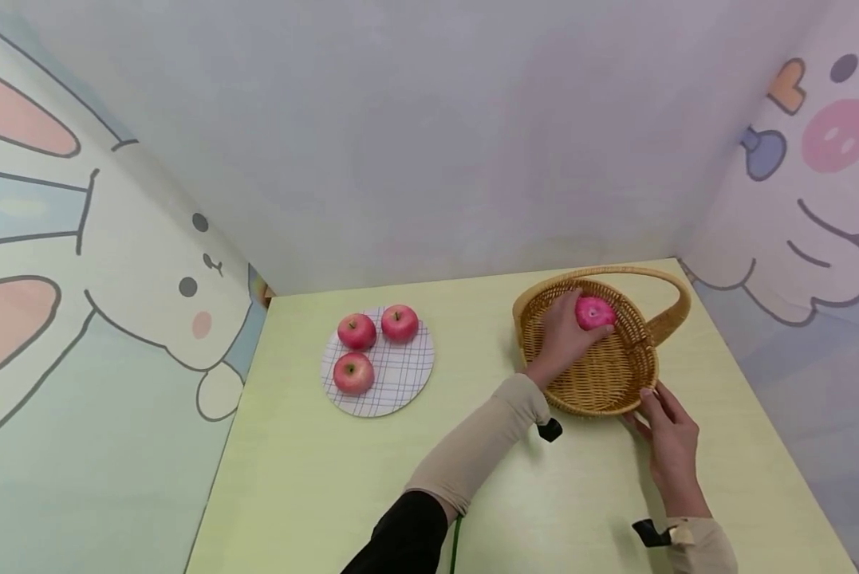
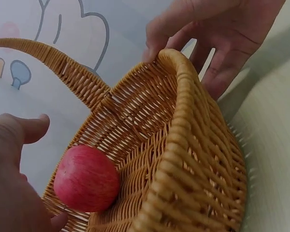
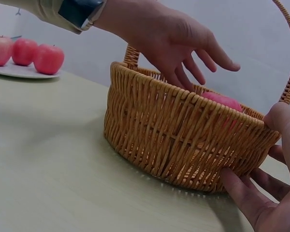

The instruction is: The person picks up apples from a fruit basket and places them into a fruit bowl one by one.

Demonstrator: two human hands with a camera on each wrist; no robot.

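A wicker basket (image 1: 601, 379) with an arched handle stands on the table, a single pink-red apple (image 1: 596, 312) inside it. My left hand (image 1: 564, 333) reaches into the basket beside that apple. In the left wrist view its thumb stands apart from the apple (image 2: 87, 179), and the right wrist view shows the fingers of this left hand (image 3: 176, 41) spread. At the basket's near right side, my right hand (image 1: 673, 446) grips the rim, thumb on top and fingers against the outer wall, as the right wrist view (image 3: 280, 193) shows.
Left of the basket lies a round white checked plate (image 1: 403, 375) holding three red apples (image 1: 353, 373). The pale yellow-green table (image 1: 293, 494) ends at a plain wall behind and at cartoon-printed walls (image 1: 135, 319) on both sides.
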